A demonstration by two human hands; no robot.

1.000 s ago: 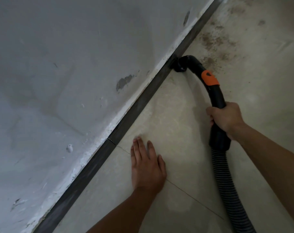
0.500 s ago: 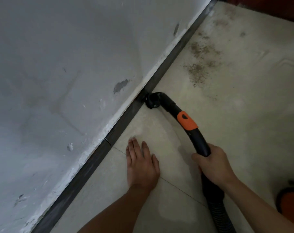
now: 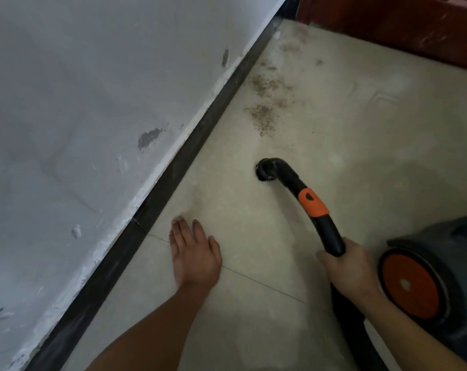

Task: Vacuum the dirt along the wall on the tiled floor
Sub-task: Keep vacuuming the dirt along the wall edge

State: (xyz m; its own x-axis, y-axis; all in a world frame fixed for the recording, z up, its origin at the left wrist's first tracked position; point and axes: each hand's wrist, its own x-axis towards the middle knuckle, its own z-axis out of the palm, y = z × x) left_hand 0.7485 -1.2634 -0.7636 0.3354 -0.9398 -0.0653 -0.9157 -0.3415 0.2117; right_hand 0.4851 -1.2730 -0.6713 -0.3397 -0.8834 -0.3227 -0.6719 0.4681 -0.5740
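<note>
right hand (image 3: pixel 347 269) fingers wrapped around vacuum hose handle (image 3: pixel 318 210); nozzle (image 3: pixel 265 171) on tiled floor (image 3: pixel 253 317), near dirt (image 3: pixel 263 116). left hand (image 3: pixel 193 254) flat, fingers spread.

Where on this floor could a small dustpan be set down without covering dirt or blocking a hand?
Bare tile lies between the left hand and the hose handle, and nearer the camera between both forearms. Crowded: the dirt patch beside the skirting, and the vacuum body by the right hand.
</note>
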